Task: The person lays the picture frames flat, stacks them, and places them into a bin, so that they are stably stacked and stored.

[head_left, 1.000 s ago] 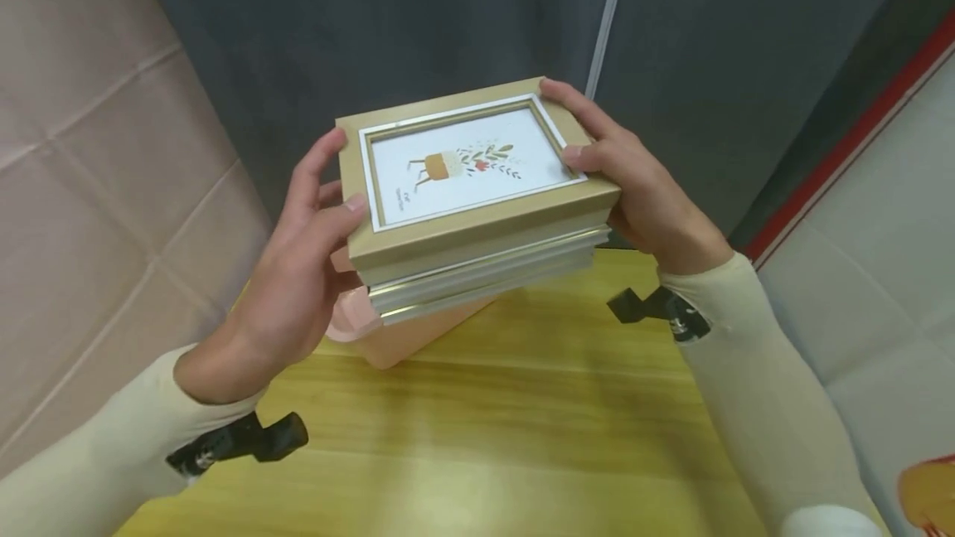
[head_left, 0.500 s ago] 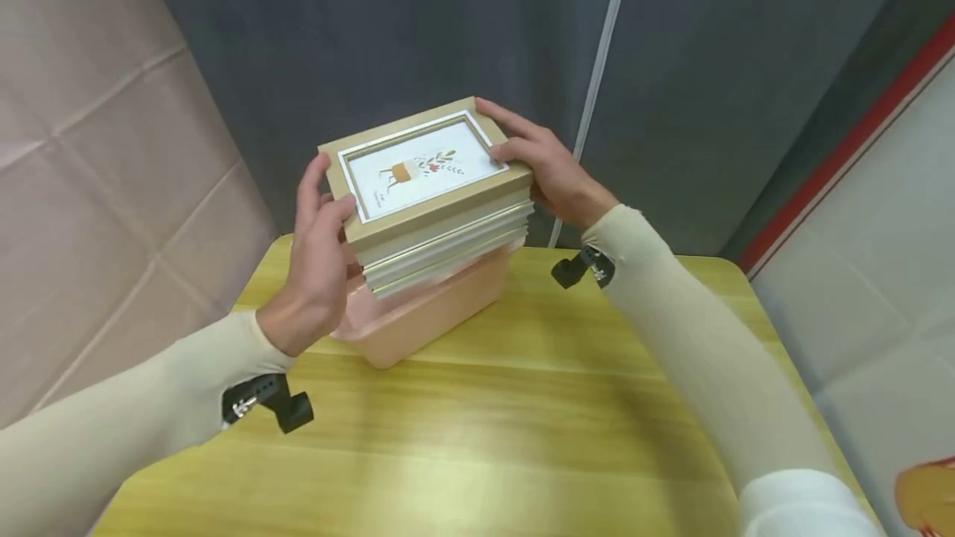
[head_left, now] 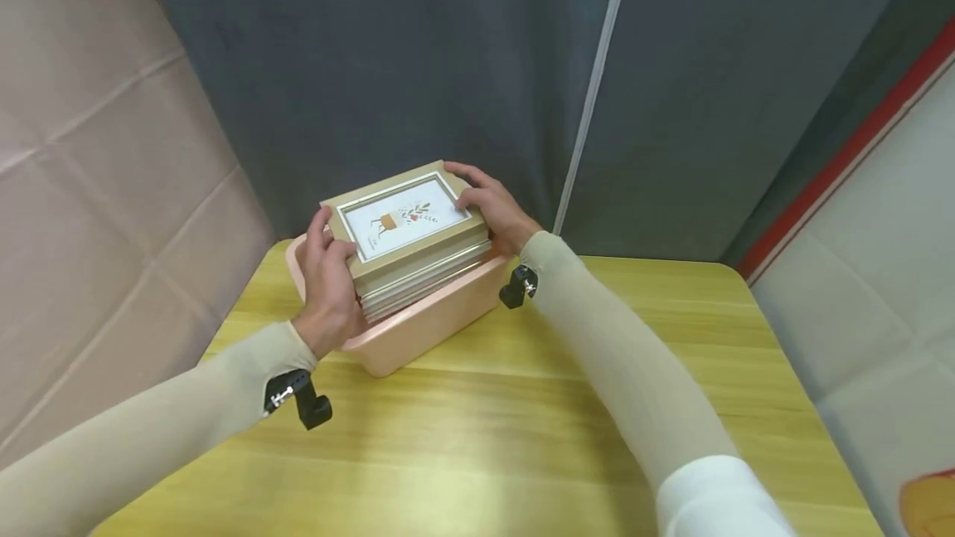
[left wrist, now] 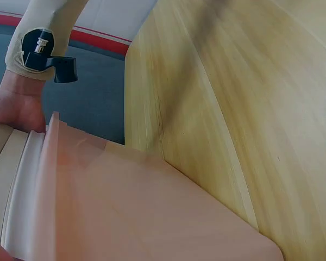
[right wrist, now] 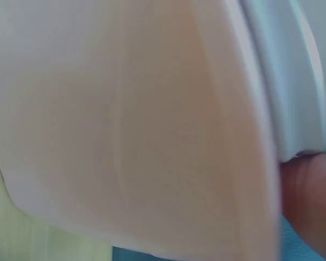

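A stack of picture frames [head_left: 418, 259] sits partly down inside a pink plastic bin [head_left: 436, 321], its upper part standing above the rim. The top frame is beige with a white inner border and a print of a plant in an orange pot. My left hand [head_left: 328, 292] grips the stack's left end, thumb on the top frame's edge. At the opposite end my right hand [head_left: 496, 210] holds the stack the same way, thumb on top. In the left wrist view the frames' white edges [left wrist: 22, 190] lie just behind the bin's wall [left wrist: 125, 206]. The bin's inside bottom is hidden.
The bin stands on a yellow wood-grain table [head_left: 537, 437], near its back left corner. A dark grey curtain [head_left: 373, 48] hangs behind the table. Pale walls [head_left: 97, 189] flank it, with a red strip [head_left: 850, 156] on the right.
Both hands have lowered the stack of picture frames, moving it away and leftward, from above the bin to partly inside it. The grip at both ends stays the same.
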Motion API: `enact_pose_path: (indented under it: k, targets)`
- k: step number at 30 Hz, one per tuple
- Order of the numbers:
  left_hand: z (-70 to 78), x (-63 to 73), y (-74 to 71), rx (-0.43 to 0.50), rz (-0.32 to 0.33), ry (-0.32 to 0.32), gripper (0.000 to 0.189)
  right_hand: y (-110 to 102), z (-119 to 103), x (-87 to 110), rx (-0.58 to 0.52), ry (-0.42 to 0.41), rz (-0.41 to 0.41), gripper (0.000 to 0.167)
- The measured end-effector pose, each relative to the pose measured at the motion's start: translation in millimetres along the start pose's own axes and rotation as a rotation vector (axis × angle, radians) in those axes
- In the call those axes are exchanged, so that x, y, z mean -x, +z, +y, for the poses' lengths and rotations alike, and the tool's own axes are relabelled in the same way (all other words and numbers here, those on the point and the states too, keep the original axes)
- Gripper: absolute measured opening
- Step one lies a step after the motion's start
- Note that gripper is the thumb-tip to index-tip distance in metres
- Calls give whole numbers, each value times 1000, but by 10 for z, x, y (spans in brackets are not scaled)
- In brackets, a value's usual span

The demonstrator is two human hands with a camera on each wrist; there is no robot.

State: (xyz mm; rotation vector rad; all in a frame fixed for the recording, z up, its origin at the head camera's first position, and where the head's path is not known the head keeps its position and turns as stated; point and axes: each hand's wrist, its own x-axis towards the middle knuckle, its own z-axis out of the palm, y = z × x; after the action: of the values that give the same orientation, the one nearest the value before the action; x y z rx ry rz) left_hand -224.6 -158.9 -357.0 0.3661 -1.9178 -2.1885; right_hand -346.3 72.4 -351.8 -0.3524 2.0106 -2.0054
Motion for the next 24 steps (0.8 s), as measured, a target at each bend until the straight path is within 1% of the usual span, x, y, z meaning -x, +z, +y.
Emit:
enact_pose_path:
  k: [1,5,10,12,15,18,20,22,24]
  targets:
    - [-26,-13,-6,13,-2,-13,76,15,33,-19,-15,16,-2,69]
    - [-98,-67,-31,19,-6,-52,80,52,121,-86,-26,55,-2,70]
    - [-143,-142,-53,-3,-33,-85,83,67,205,-145,-18,119,0,74]
    - [-152,-160,-61,-25,-32,-98,83,80,230,-164,-16,140,-3,75]
    - [-168,-169,-69,-46,-10,-128,83,109,252,-184,-9,167,-16,74]
    - [-184,-167,-81,-60,3,-171,83,135,261,-191,1,185,-28,74]
    - [-184,-165,-103,-51,-1,-203,82,161,261,-188,3,182,-32,75]
    - [-171,-167,-140,-24,-23,-244,81,193,260,-174,-4,179,-33,76]
    - [-148,-172,-176,33,-63,-300,76,227,259,-158,-8,175,-35,78]
